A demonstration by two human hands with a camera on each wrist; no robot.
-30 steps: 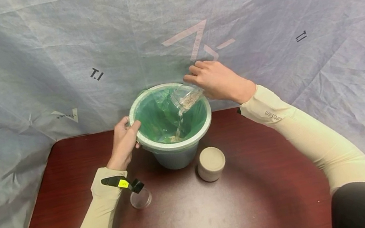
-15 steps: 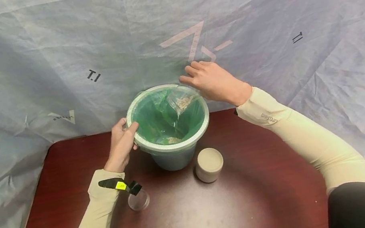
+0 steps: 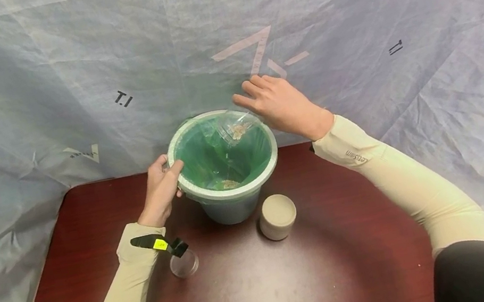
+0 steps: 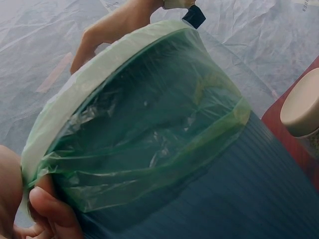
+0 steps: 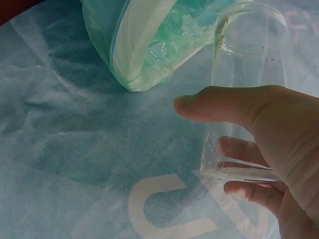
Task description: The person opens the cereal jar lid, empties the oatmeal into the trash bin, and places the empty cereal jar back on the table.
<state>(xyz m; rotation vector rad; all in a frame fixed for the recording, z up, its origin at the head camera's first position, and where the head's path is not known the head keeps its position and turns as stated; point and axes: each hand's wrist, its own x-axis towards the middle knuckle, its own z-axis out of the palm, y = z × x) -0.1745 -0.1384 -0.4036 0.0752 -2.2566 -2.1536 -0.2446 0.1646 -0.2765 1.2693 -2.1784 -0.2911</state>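
My left hand (image 3: 159, 192) grips the left rim of a grey bucket (image 3: 233, 211), thumb over the edge and fingers outside. A thin green bag (image 4: 164, 164) lines the bucket and folds over its rim. Above the bucket's right side, my right hand (image 3: 285, 105) holds a clear jar (image 3: 231, 125), its mouth tipped down and inward. A few pale flakes cling inside the jar, near its mouth. More flakes (image 3: 229, 184) lie in a small heap at the bottom of the liner. In the right wrist view, thumb and fingers wrap round the jar (image 5: 249, 55).
A jar with a beige lid (image 3: 278, 210) stands at the bucket's front right. A clear round lid (image 3: 185, 264) lies by my left wrist, partly covered by the wrist strap. Grey sheeting (image 3: 156, 52) hangs right behind the dark red table (image 3: 359, 238).
The jar has tipped further down and fewer flakes are left in it. The falling stream has thinned to almost nothing. My left hand keeps its grip on the rim.
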